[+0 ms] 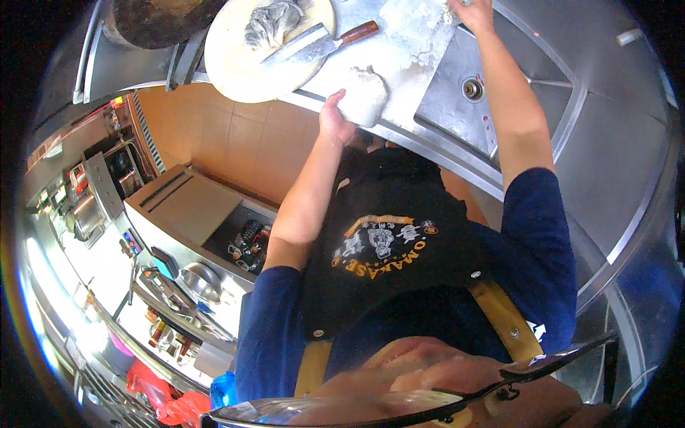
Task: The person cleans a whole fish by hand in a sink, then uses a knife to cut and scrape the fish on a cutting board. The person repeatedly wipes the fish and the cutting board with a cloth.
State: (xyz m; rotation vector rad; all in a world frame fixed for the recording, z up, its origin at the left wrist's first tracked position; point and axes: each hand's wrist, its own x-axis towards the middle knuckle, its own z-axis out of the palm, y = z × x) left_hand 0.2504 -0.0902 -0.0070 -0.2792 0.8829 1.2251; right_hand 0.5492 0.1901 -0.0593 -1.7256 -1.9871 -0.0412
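My left hand (336, 119) grips a rounded white bag or tub (366, 99), thumb on its near side and fingers hidden beneath. Its contents look white, but glare hides the detail. At the top rim my right hand (475, 15) is partly cut off beside a whitish patch (415, 21) on the steel worktop (398, 77); whether it holds the small pale thing at its fingertips is unclear. Left of the bag lies a round cutting board (241, 75). On it are a limp grey, folded food piece (273, 24) and a cleaver (305, 45), whose wooden handle (359, 32) overhangs the board.
A steel sink (449, 91) with a drain (473, 89) is under my right forearm. A dark wok (160, 21) stands at the upper left. Behind me on the left, a metal bowl (200, 281) sits on a back counter above tiled floor (241, 128).
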